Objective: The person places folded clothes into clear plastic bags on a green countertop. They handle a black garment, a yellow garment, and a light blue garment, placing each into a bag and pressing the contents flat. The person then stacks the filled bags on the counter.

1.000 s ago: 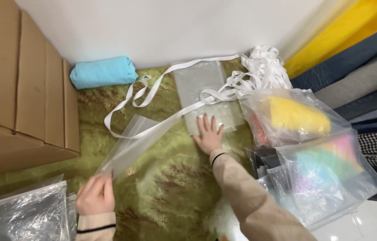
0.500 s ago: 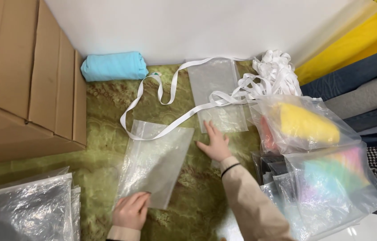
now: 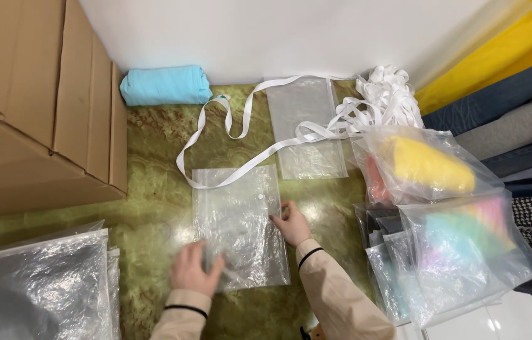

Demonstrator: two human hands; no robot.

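Observation:
A clear plastic pouch [image 3: 237,217] with a small snap button lies flat on the green marbled floor. My left hand [image 3: 195,269] rests with spread fingers on its lower left corner. My right hand [image 3: 290,221] touches the pouch's right edge, fingers apart. A long white ribbon [image 3: 234,135] loops across the floor just beyond the pouch and leads to a bundle of ribbon [image 3: 387,94]. A second clear pouch [image 3: 305,126] lies farther back under the ribbon.
Cardboard boxes [image 3: 33,107] stand at the left. A rolled light blue cloth [image 3: 165,85] lies by the white wall. Clear bags with yellow [image 3: 426,164] and pastel contents [image 3: 467,242] sit at the right. A stack of plastic bags [image 3: 33,286] fills the lower left.
The clear pouch went from hanging in my left hand to lying flat on the floor. My right hand came back from the far pouch to the near pouch's right edge.

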